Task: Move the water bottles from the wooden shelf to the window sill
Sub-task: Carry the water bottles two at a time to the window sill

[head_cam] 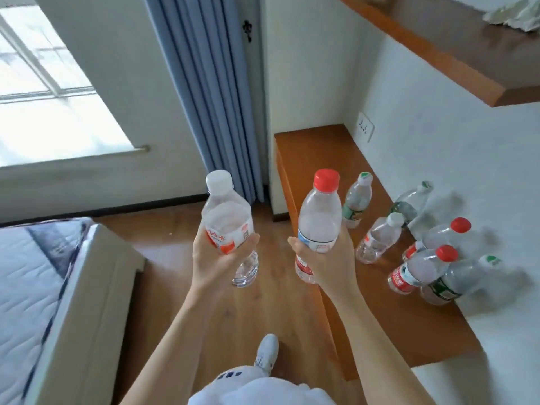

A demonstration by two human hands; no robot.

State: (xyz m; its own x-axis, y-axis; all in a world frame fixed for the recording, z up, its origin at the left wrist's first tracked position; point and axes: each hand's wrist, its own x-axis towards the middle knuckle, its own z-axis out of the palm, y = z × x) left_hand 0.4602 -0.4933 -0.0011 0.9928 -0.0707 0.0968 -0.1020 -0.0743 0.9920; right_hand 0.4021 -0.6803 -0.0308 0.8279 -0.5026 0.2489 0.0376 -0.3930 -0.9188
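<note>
My left hand point(217, 263) grips a clear white-capped water bottle point(226, 213) with an orange label, held upright over the floor. My right hand point(324, 263) grips a clear red-capped water bottle point(320, 213), also upright. Both are held out in front of me, to the left of the low wooden shelf point(321, 153). Several more bottles stand on that shelf against the white wall: a green-capped one point(358, 200), a white-capped one point(380, 238), two red-capped ones point(420, 267) and others behind. The window sill point(73, 168) lies at the upper left, below the bright window.
A blue-grey curtain point(213, 92) hangs between the window and the shelf. A mattress on a white bed frame point(84, 302) fills the lower left. A higher wooden shelf point(438, 45) juts out at the upper right. Wooden floor point(163, 238) runs between bed and shelf; my shoe point(267, 353) shows below.
</note>
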